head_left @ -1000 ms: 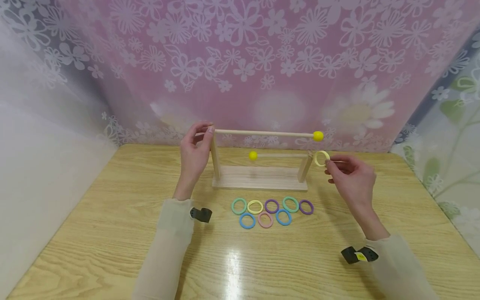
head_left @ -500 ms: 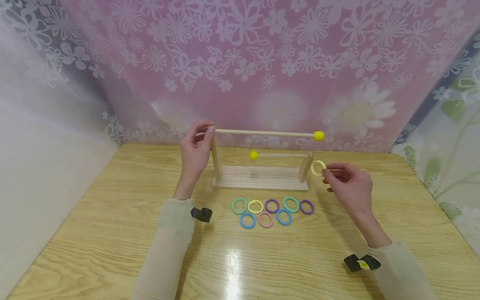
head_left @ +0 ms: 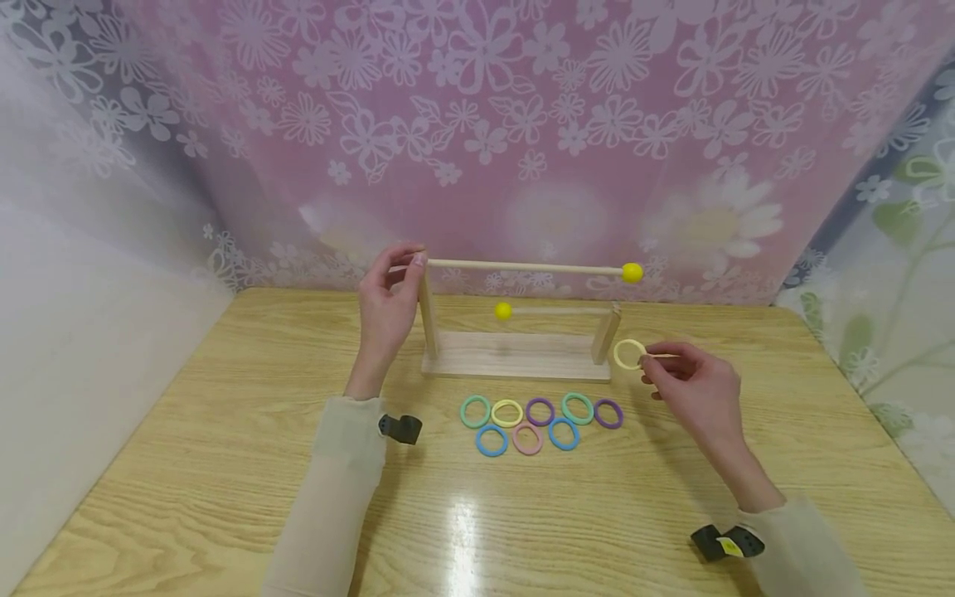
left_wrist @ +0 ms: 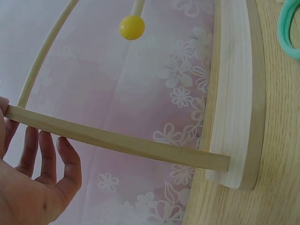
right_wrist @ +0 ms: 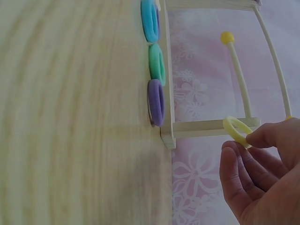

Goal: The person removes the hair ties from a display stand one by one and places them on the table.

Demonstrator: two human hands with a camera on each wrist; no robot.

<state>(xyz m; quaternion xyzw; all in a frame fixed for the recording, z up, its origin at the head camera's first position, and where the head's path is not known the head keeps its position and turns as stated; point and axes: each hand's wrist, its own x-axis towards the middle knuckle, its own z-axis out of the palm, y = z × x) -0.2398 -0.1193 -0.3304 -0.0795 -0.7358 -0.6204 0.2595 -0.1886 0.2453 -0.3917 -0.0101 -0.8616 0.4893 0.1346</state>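
Note:
My left hand (head_left: 388, 298) grips the top of the tall left post (left_wrist: 117, 141) of a wooden stand (head_left: 515, 356), thumb on the near side. From that post a long rod (head_left: 522, 266) runs right to a yellow ball (head_left: 632, 273). A shorter rod (head_left: 559, 311) points left from the low right post (head_left: 606, 336), tipped with another yellow ball (left_wrist: 131, 27). Right of the low post, my right hand (head_left: 697, 385) pinches a pale yellow hair tie (right_wrist: 228, 124) between thumb and fingers, above the table. Both rods are bare.
In front of the stand, several hair ties lie in two rows on the wooden table (head_left: 224, 464): green (head_left: 462, 412), yellow (head_left: 507, 424), purple (head_left: 608, 426), blue (head_left: 492, 453) and pink (head_left: 527, 453) among them. A flowered curtain (head_left: 448, 191) hangs behind the table.
My right hand has come down with the yellow hair tie, from near the long rod's ball to beside the low post. My left hand stays on the tall post.

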